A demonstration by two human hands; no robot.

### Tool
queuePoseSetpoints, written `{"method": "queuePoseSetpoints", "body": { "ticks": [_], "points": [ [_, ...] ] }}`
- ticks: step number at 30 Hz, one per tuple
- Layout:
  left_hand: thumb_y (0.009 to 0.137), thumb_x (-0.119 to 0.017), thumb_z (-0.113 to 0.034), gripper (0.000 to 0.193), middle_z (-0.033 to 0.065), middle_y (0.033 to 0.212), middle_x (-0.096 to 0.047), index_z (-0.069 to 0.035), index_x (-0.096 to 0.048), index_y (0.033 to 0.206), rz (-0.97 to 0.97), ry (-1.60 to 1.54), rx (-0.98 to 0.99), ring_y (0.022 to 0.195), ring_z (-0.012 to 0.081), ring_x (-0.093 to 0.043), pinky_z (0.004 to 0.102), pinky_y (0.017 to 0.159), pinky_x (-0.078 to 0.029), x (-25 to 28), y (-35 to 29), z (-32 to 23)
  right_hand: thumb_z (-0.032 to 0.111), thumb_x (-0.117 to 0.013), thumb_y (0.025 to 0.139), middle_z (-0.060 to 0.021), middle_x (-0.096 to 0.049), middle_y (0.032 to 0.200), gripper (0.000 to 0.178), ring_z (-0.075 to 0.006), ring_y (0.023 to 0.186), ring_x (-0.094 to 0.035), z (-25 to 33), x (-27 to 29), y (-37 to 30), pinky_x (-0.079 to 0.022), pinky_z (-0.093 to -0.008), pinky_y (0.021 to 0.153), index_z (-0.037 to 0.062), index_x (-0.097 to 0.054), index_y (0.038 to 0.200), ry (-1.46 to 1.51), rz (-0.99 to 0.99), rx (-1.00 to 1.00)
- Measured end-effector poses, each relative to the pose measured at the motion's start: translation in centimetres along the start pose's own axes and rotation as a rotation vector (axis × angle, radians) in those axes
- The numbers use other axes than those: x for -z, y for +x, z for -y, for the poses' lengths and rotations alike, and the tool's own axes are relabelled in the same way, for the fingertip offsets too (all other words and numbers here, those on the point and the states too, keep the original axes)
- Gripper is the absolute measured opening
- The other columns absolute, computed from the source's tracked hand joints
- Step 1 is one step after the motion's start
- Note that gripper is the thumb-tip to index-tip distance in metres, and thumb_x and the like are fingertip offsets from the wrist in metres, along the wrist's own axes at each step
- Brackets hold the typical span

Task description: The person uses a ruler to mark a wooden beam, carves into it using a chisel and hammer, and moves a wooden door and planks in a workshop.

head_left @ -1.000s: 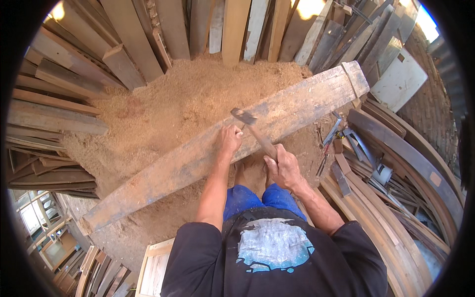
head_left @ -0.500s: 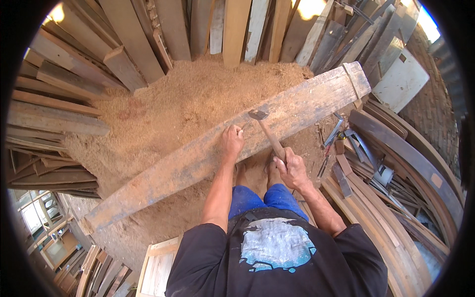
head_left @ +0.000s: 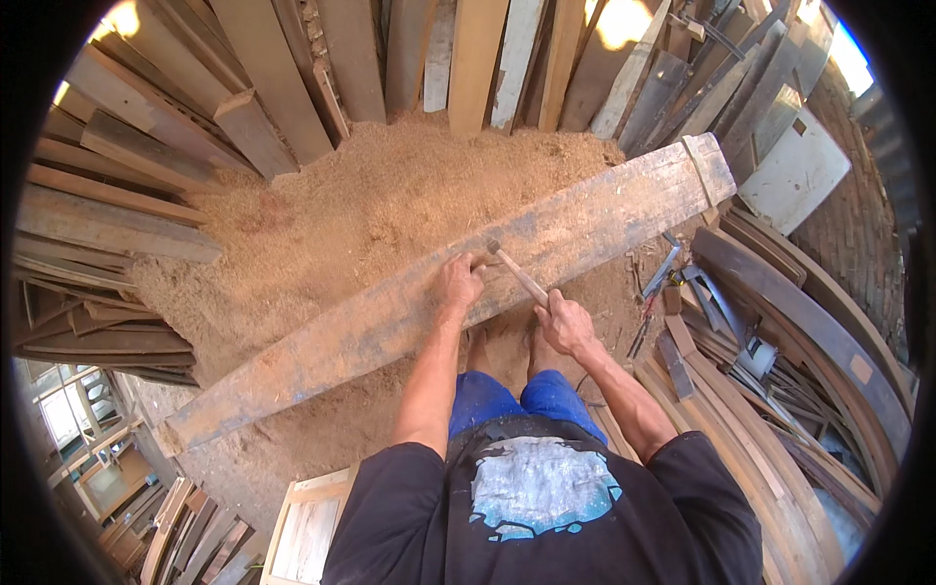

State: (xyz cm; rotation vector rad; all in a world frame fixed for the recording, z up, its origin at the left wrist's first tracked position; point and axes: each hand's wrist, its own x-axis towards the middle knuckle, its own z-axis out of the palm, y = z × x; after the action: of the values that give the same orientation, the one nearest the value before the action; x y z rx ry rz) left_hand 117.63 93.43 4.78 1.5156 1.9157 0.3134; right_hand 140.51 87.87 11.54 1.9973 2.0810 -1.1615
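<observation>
A long, worn wooden plank (head_left: 604,210) runs slantwise in front of me, from the near left to the far right. My right hand (head_left: 565,324) is wrapped round the wooden handle of a hammer (head_left: 524,280). The small dark hammer head is low over the middle of the plank, right beside the fingers of my left hand (head_left: 458,283). That left hand rests at the plank with its fingers pinched together. Whatever is between its fingertips is too small to name.
Sawdust (head_left: 341,205) covers the ground beyond the plank. Upright boards (head_left: 478,58) lean in a row behind it. At right lie a handsaw (head_left: 662,271), curved timbers (head_left: 799,312) and scrap wood. A pale wooden panel (head_left: 304,541) stands at the near left.
The hammer head has come down and slightly left, close to my left fingers. My right hand has shifted slightly with it, while my left hand has stayed nearly in place.
</observation>
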Motion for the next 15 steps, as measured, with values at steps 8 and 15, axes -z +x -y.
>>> {"method": "queuePoseSetpoints", "body": {
  "ticks": [8, 15],
  "points": [
    [0.082, -0.069, -0.015, 0.009, 0.0097, 0.096, -0.057, -0.009, -0.065, 0.088, -0.201, 0.141, -0.289, 0.098, 0.0326, -0.055, 0.0448, 0.081, -0.048, -1.0, -1.4, -0.1, 0.025, -0.065, 0.092, -0.0228, -0.059, 0.072, 0.029, -0.0456, 0.07, -0.061, 5.1, 6.2, -3.5, -0.046, -0.0502, 0.061, 0.0001, -0.05, 0.096, 0.437, -0.312, 0.295],
    [0.083, -0.068, -0.015, 0.011, 0.0108, 0.098, -0.057, -0.007, -0.064, 0.089, -0.176, 0.222, -0.439, 0.1, 0.0325, -0.055, 0.045, 0.083, -0.049, -0.1, 0.5, 1.1, 0.031, -0.057, 0.098, -0.023, -0.057, 0.071, 0.032, -0.0426, 0.07, -0.06, 4.0, 6.8, -3.2, -0.046, -0.047, 0.063, -0.001, -0.053, 0.099, 0.491, -0.234, 0.138]
  ]
}}
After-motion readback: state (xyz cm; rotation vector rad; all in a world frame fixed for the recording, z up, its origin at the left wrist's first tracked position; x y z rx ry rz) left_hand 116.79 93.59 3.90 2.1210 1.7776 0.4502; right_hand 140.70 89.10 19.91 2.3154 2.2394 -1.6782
